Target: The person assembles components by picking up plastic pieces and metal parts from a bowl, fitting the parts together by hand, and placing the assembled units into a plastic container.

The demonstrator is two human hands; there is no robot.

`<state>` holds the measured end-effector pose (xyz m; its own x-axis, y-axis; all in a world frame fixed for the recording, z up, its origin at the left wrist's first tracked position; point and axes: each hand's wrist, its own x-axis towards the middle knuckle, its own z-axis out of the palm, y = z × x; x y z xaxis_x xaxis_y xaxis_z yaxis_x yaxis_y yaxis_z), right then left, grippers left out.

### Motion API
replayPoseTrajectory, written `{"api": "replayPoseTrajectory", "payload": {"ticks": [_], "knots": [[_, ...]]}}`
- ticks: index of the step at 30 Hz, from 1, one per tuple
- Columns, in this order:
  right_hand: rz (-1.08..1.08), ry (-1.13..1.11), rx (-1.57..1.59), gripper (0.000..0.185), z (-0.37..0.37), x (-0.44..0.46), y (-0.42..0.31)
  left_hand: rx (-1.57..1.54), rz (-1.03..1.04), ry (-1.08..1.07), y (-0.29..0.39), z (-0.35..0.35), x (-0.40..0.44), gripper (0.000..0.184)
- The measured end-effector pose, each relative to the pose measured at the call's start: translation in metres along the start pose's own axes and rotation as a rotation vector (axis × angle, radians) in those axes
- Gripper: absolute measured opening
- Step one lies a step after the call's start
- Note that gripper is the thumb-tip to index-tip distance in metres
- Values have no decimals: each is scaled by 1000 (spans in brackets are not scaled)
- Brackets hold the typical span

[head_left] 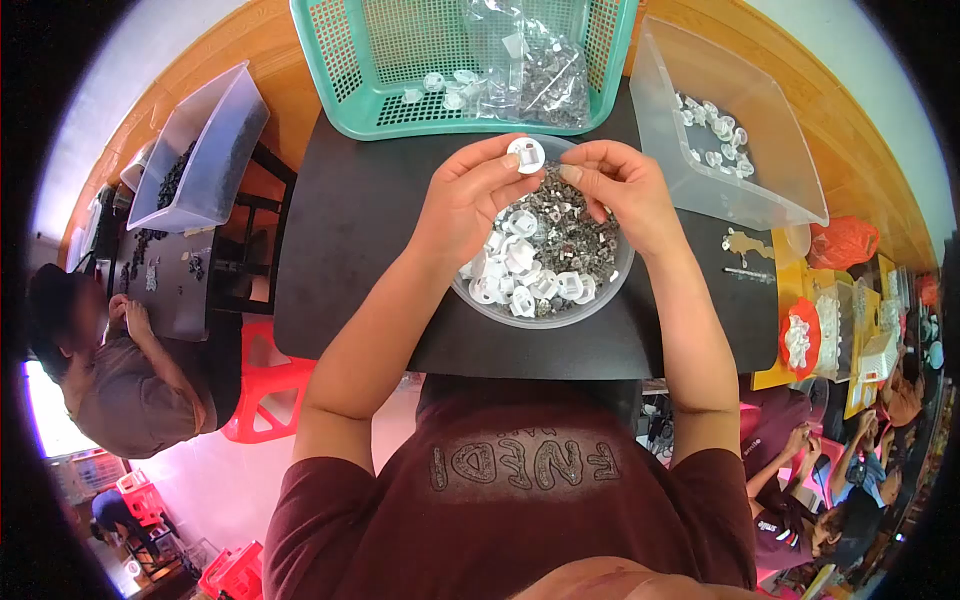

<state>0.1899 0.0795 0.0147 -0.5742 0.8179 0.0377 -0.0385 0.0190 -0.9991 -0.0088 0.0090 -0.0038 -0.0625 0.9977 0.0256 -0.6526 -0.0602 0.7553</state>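
Between the thumb and fingers of my left hand (462,200) is a round white plastic part (526,154) with a rectangular recess in its face. My right hand (628,196) is beside it, thumb and forefinger pinched together; whatever they hold is too small to make out. Both hands are above a clear round bowl (540,322). Inside the bowl, white plastic parts (515,262) heap up at the left and front, and many small grey metal pieces (585,235) fill the right and back.
A green basket (350,125) at the back of the dark table (350,240) holds white parts and a clear bag (550,80) of grey pieces. To its right stands a translucent bin (740,195) with white parts. Other people sit at tables left and right.
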Motion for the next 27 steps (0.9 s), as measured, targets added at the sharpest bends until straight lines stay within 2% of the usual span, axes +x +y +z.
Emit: {"api": "replayPoseTrajectory", "payload": {"ticks": [4, 6, 7, 14, 19, 23, 25, 27], "knots": [[-103, 118, -125, 16, 11, -2, 7, -32, -36, -4, 2, 0, -1, 31], [-342, 170, -302, 14, 16, -1, 12, -56, -42, 7, 1, 1, 0, 31], [-361, 158, -345, 13, 17, -2, 10, -50, -34, 17, 1, 0, 0, 32], [-293, 181, -327, 19, 25, -6, 9, -6, -16, 16, -2, -2, 0, 31], [-373, 192, -592, 20, 30, -12, 0, 19, -25, -22, -2, -3, 0, 31], [-426, 177, -577, 20, 27, -11, -2, -14, -60, -10, -1, -4, -1, 31], [-310, 165, -402, 20, 27, -10, -2, 0, -61, -13, -1, -1, -2, 31], [-277, 156, -400, 20, 25, -9, -1, 14, -62, -18, 0, 0, -2, 31]]}}
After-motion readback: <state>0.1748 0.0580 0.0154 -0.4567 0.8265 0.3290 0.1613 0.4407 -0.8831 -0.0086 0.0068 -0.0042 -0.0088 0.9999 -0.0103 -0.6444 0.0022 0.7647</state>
